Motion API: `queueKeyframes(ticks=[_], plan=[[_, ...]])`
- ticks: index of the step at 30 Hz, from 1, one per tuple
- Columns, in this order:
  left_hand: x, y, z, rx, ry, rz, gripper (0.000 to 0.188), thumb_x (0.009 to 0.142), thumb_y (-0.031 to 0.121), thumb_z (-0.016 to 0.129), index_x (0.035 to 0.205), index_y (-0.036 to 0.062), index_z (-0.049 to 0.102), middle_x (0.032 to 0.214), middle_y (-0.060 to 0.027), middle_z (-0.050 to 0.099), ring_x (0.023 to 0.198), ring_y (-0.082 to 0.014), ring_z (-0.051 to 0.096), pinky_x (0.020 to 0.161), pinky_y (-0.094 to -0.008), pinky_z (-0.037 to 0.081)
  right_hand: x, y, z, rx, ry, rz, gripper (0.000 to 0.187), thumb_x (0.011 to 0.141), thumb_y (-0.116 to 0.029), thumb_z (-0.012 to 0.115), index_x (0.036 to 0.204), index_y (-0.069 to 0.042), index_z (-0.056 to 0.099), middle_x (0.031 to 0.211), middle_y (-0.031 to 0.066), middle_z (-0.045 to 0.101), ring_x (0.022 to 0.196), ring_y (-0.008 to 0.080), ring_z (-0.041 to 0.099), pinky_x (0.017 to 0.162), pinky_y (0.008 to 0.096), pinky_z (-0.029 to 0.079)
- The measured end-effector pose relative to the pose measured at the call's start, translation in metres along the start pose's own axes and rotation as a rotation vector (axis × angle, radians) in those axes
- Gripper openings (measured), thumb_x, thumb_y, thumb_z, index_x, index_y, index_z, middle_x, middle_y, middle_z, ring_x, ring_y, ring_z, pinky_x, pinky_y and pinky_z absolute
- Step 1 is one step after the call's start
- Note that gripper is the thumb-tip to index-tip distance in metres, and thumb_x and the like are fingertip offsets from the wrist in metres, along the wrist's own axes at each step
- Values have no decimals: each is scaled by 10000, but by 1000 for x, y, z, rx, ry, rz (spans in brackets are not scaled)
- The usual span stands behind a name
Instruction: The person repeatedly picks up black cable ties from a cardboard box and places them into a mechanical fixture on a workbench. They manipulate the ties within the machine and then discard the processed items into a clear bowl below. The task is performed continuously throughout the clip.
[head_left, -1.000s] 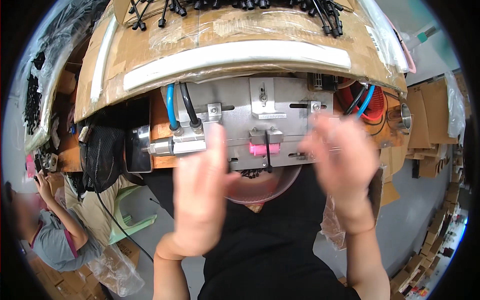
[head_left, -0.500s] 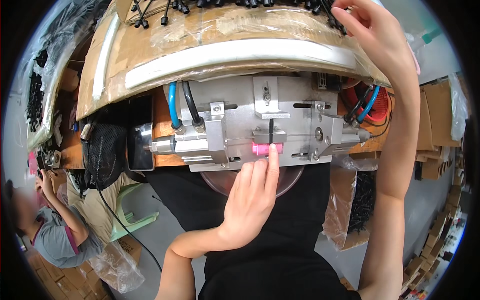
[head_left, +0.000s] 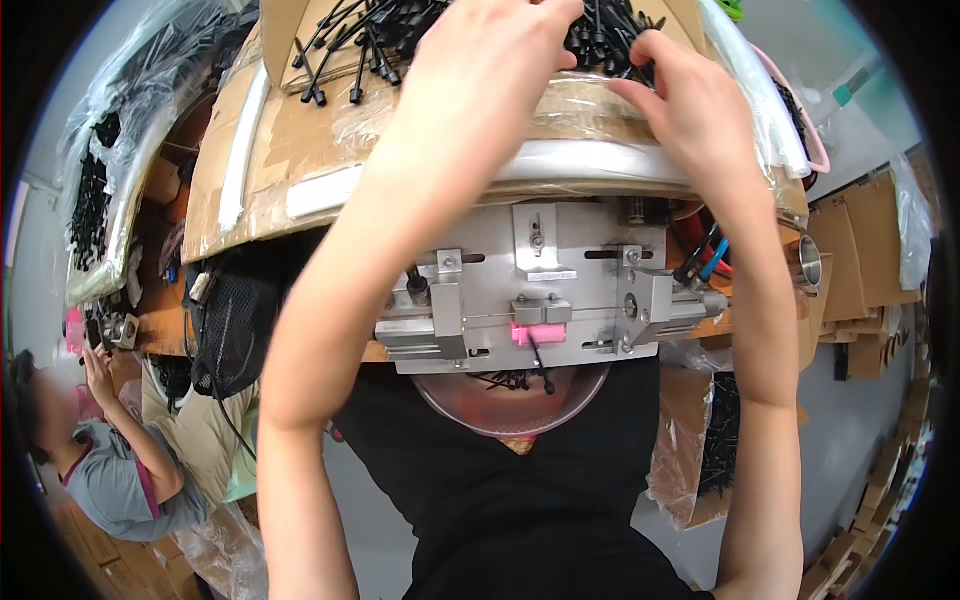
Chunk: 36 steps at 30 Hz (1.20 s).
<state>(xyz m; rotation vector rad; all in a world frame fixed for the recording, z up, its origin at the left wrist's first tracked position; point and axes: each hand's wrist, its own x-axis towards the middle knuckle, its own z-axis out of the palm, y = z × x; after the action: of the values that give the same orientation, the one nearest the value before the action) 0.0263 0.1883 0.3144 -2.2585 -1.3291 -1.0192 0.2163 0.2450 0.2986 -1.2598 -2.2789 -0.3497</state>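
Over the heap of black rods with thick end caps (head_left: 390,40), my left hand (head_left: 490,60) reaches up across the bench; the upper edge cuts off part of its fingers. My right hand (head_left: 695,100) is at the heap's right side, thumb and forefinger curved around black pieces, its other fingers partly hidden. Below, a metal clamping fixture (head_left: 590,300) carries a pink block (head_left: 540,334) at its front. One black rod (head_left: 540,365) slants down from that block over the clear bowl (head_left: 480,408), in which several black rods lie.
A cardboard tray (head_left: 240,205) wrapped in clear film holds the heap. Left of the fixture hangs a black mesh bag (head_left: 240,330). At lower right stands a carton (head_left: 690,450) of black parts. Another person (head_left: 120,460) sits at far left.
My left hand has left the pink block and moved up to the heap. The black rod has gone from the fixture to a slant over the bowl. The view has shifted, showing more heap.
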Motion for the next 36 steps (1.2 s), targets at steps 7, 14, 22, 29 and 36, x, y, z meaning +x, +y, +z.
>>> queueKeyframes(ticks=[7, 14, 22, 29, 36], plan=[[-2, -50, 10, -21, -225, 134, 170, 774, 21, 703, 937, 44, 661, 843, -89, 595, 765, -289, 616, 694, -378, 494, 0, 45, 7, -7, -35, -119, 220, 818, -65, 667, 1002, -27, 553, 851, 154, 643, 792, 336, 617, 709, 407, 480], [27, -55, -72, -551, -129, -641, 128, 951, 187, 616, 973, 65, 647, 849, -25, 657, 774, -102, 590, 800, -264, 493, 30, 63, -28, 5, 214, -292, 150, 888, -74, 607, 1023, -10, 614, 824, 122, 642, 745, 229, 609, 705, 341, 474], [-125, 62, -50, -201, 76, -363, 580, 676, 52, 824, 1219, 4, 627, 960, -60, 657, 802, -175, 606, 715, -277, 491, 2, 2, -56, 740, 367, 79, 131, 875, 20, 609, 1006, 30, 621, 821, 92, 656, 773, 139, 629, 680, 255, 496], [-202, 142, 10, -163, -281, -418, 744, 717, 11, 757, 1393, -50, 452, 956, -109, 546, 846, -266, 525, 757, -372, 462, -66, 45, -70, 1414, 143, 229, 344, 988, -134, 564, 1259, 70, 505, 1039, 117, 628, 883, 161, 569, 818, 277, 450], [-179, 135, -4, -240, -173, -323, 532, 792, 64, 728, 1284, -50, 562, 935, -79, 550, 816, -211, 553, 743, -340, 489, -119, -2, -66, 1354, 225, 209, 264, 937, -78, 631, 1168, 44, 596, 961, 116, 671, 794, 145, 623, 683, 241, 494]])
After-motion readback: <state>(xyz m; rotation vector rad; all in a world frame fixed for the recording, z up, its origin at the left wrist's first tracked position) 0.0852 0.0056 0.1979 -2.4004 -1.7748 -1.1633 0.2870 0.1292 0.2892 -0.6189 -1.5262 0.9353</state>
